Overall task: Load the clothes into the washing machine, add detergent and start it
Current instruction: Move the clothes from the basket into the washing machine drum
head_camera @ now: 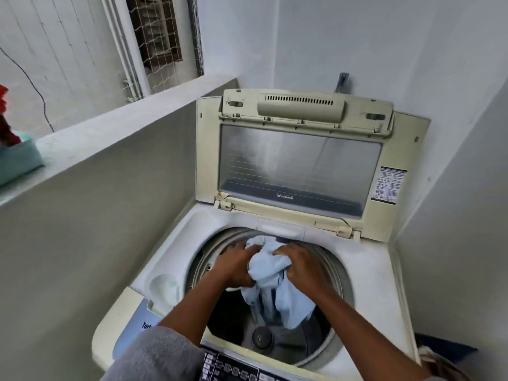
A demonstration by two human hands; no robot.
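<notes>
A cream top-loading washing machine (365, 273) stands in the corner with its lid (299, 166) raised upright. Over the round drum opening (327, 350) hangs a bunched light-blue garment (270, 268). My left hand (237, 266) grips its left side with curled fingers. On the right side of the bundle my right hand (301, 266) grips the cloth the same way. The garment's lower part dangles into the drum. The drum's centre hub (262, 337) shows below it. No detergent is in view.
The control panel (233, 368) with buttons lies at the machine's near edge. A grey ledge (115, 133) runs along the left wall and carries a teal box (19, 163) with something red. White walls close in behind and to the right. Dark cloth (439, 350) lies at the lower right.
</notes>
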